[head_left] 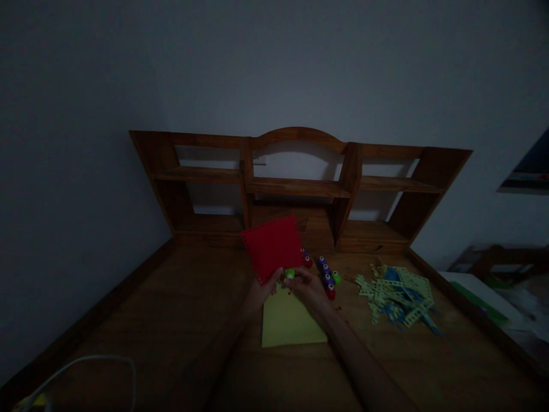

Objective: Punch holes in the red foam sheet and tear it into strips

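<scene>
A red square panel (273,246) with small notches or holes along its edges is held tilted above the desk. My left hand (263,293) is closed on its lower corner, thumb on top. A small bright green piece with a white top part (290,273) sits at the panel's lower edge. The fingers of my right hand (309,286) are closed round this green piece. Whether it is joined to the panel, I cannot tell. Under both hands lies a pale yellow sheet (292,325), with a few tiny red bits near its top edge.
Purple and red eye-topped pieces (326,274) stand right of my right hand, with another green piece (336,277). Further right lies a heap of pale green and blue cut-out strips (401,294). A wooden shelf (300,186) backs the desk; a white cable (103,358) lies front left.
</scene>
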Tool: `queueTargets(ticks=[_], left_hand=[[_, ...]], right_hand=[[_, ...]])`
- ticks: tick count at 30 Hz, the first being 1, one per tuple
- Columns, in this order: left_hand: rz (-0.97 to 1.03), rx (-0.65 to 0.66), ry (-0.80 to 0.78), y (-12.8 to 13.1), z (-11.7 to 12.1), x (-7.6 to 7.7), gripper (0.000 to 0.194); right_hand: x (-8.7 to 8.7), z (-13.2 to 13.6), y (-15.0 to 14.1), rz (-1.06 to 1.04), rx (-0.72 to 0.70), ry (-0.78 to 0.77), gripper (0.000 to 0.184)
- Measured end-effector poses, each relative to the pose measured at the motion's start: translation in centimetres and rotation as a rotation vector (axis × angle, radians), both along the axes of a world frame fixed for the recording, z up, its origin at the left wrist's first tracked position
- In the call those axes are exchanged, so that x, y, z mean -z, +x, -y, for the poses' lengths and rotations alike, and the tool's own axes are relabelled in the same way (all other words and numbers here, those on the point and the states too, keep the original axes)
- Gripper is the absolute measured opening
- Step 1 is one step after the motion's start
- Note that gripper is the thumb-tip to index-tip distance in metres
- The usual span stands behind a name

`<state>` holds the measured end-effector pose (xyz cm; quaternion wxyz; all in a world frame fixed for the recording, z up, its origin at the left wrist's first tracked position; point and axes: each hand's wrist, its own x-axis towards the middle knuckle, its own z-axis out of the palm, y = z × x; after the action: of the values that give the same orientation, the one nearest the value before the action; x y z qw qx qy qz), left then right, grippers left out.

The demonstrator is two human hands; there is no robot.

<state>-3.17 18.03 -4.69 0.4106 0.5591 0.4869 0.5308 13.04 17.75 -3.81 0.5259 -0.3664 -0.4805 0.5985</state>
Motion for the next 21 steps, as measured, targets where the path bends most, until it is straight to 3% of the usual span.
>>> queueTargets(ticks=[7, 14, 21], left_hand=[[-0.008, -0.013, -0.038, 0.1, -0.2, 0.3, 0.05], [0.124, 0.107, -0.025, 0.1, 0.2, -0.7, 0.054], [0.066, 0.142, -0.124, -0.1, 0.3, -0.5, 0.065]], right_hand=[[0.4, -0.2, -0.1, -0.051, -0.033, 0.02, 0.032], [-0.3, 0.0, 0.2, -0.216, -0.029, -0.104, 0.026], [-0.6, 0.2, 0.2, -0.346, -0.101, -0.144, 0.022]])
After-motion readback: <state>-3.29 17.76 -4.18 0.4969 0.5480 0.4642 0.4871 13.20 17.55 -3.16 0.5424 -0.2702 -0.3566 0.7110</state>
